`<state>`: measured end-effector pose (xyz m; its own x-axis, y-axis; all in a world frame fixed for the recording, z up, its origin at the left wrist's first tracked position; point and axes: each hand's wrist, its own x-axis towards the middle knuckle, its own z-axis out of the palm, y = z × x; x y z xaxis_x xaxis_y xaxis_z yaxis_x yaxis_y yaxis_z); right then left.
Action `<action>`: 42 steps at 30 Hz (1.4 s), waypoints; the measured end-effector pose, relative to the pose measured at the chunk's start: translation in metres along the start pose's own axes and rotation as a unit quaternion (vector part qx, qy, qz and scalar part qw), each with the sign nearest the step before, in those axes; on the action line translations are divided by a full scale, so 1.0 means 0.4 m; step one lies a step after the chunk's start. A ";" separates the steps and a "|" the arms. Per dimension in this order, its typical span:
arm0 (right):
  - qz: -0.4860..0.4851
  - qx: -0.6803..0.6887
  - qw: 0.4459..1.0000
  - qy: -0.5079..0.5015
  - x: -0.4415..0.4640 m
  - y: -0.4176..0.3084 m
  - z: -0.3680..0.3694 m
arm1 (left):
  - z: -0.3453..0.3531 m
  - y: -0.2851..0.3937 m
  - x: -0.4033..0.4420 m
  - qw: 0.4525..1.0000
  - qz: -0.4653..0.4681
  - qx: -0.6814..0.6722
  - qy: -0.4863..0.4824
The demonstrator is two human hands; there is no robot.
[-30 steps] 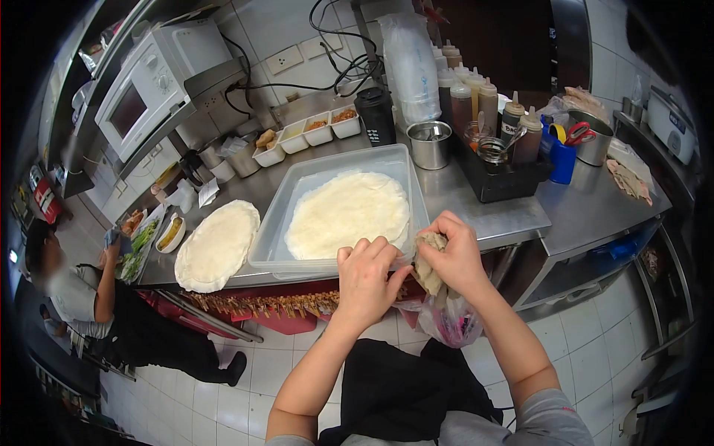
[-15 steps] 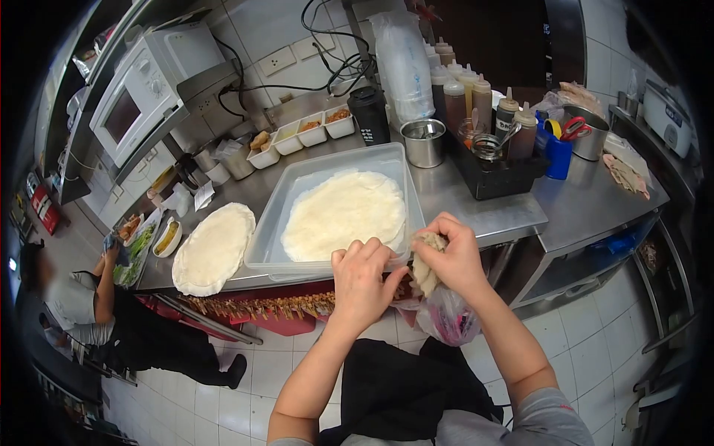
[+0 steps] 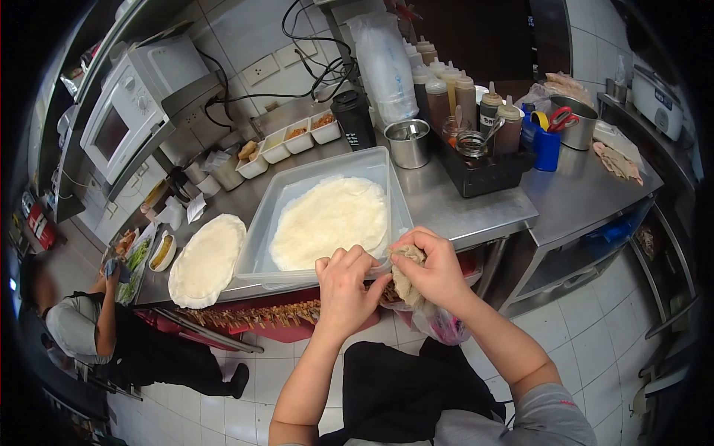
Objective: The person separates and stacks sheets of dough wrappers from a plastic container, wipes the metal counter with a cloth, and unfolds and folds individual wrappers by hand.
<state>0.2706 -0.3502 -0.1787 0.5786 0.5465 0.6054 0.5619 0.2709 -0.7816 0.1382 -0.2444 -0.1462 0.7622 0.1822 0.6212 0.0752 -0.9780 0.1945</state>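
Note:
My right hand [image 3: 435, 269] is closed round a crumpled beige cloth [image 3: 407, 276], just off the near right corner of a clear plastic container [image 3: 256, 215]. My left hand [image 3: 344, 290] is at the container's near edge, its fingers curled over the rim and its thumb pointing toward the cloth. Inside the container lies a broad, pale, flat round of dough [image 3: 331, 223]. A second dough round [image 3: 208, 260] rests on the steel counter to the left, reaching its front edge. Some of my left fingertips are hidden.
Behind the container stand white tubs of food [image 3: 277, 147], a black cup [image 3: 353, 119] and a steel pot [image 3: 408, 143]. A black caddy [image 3: 487, 175] with bottles is at right, beside a blue holder [image 3: 547, 152] with scissors. Another person [image 3: 82, 327] works at far left.
The view has shifted slightly, so the counter appears further left. My right hand still holds the cloth, which now hangs differently and shows more below the fingers. My left hand stays at the container rim.

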 end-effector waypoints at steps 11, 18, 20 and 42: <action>-0.005 0.003 0.999 -0.051 -0.032 -0.041 -0.006 | -0.005 -0.017 -0.010 1.000 0.003 -0.015 -0.002; 0.044 0.081 0.995 -0.025 0.019 -0.017 -0.058 | -0.009 -0.013 -0.010 1.000 -0.011 -0.016 -0.011; -0.011 -0.006 1.000 -0.028 -0.004 -0.038 -0.018 | -0.006 -0.007 -0.004 1.000 -0.008 -0.018 -0.008; 0.130 0.282 0.933 -0.184 -0.105 -0.074 -0.070 | -0.016 0.057 -0.098 0.955 -0.058 -0.287 0.054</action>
<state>0.2463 -0.4034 -0.1766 0.3520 0.8582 0.3737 -0.0299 0.4093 -0.9119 0.1057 -0.2732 -0.1613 0.6975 0.3250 0.6387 -0.2336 -0.7395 0.6313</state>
